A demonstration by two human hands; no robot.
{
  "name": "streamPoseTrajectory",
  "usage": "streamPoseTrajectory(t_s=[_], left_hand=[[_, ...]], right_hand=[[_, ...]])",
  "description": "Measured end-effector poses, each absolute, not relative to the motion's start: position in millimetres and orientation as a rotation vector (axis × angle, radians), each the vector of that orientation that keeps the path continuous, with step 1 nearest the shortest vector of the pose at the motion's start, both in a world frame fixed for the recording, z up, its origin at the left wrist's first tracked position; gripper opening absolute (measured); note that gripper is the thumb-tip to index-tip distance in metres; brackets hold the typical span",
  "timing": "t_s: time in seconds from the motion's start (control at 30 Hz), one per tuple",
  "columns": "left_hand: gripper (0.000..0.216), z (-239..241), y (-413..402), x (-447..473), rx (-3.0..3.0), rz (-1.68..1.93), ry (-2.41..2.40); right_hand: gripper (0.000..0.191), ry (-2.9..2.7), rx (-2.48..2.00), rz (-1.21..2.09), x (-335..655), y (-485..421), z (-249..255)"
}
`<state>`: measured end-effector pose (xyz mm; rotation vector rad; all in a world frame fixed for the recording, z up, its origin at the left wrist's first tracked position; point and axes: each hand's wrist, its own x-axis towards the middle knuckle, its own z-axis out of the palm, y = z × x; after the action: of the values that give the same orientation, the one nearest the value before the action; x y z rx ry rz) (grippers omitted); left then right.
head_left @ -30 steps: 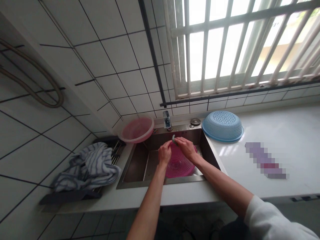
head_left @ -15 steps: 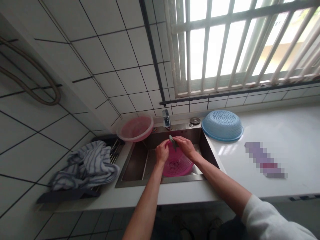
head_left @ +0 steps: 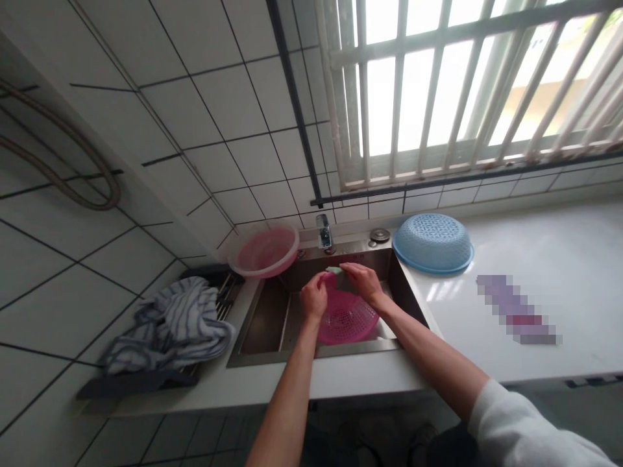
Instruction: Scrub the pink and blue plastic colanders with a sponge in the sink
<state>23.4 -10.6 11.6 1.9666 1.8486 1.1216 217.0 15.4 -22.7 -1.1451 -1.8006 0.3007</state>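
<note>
A pink perforated colander (head_left: 346, 319) sits in the steel sink (head_left: 265, 318). My left hand (head_left: 314, 297) is closed on the colander's far left rim. Right beside it, my right hand (head_left: 363, 282) pinches a small grey-green scrubbing pad (head_left: 333, 270) against that rim. Both hands meet just below the faucet (head_left: 323, 231). Which part of the pad touches the colander is too small to tell.
A pink bowl (head_left: 265, 250) stands on the sink's back left corner. An upturned blue colander (head_left: 432, 244) lies on the white counter (head_left: 549, 259) right of the sink. A striped towel (head_left: 168, 324) covers a dish rack on the left. A barred window is behind.
My right hand and the pad have shifted slightly up and left along the colander's rim. The colander has tipped a little in the sink. My left hand keeps its hold.
</note>
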Motion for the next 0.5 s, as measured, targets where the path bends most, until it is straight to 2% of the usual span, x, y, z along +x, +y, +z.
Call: streamPoseTrajectory(t_s=[0.1,0.2,0.37,0.5], left_hand=[[0.027,12.4,-6.9,9.2,1.815,1.325,1.998],[0.027,10.0,-2.9,10.8,1.813,1.365,1.99],[0.028,6.3,-5.3,28.3,2.039,1.142,1.766],[0.027,8.1,-7.5,15.2,1.92,1.229,1.909]], right_hand=[[0.031,-1.517,-1.402,0.374,240.8,25.2,-31.5],[0.03,-1.446,-1.527,0.337,252.0,28.2,-38.9],[0.037,-1.789,-1.268,0.255,224.3,19.9,-35.6],[0.036,-1.695,-1.265,0.338,223.6,22.3,-33.3]])
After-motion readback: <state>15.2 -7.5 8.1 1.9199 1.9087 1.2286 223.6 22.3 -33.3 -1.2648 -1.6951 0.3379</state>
